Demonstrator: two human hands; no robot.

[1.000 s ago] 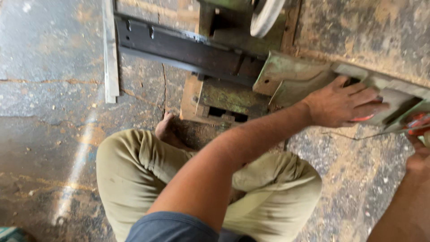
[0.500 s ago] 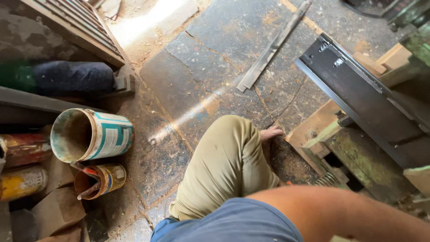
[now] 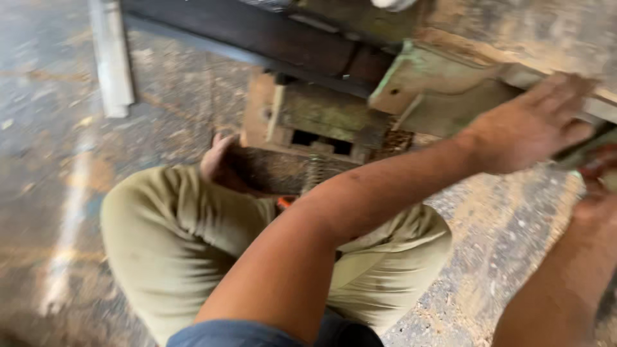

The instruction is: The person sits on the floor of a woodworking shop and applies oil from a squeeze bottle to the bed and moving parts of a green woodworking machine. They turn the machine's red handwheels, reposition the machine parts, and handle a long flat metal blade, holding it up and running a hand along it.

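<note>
While the person squats on the dusty floor [image 3: 51,193], the left hand [image 3: 530,125] lies spread and flat on a pale wooden board [image 3: 443,90]. The right hand [image 3: 598,186], blurred at the edge, cannot be read. A hollow wooden block [image 3: 308,122] shows a dark opening; its contents cannot be told.

Pale green metal bracket [image 3: 430,90] flat, tilted, under left hand [image 3: 533,125]
</note>
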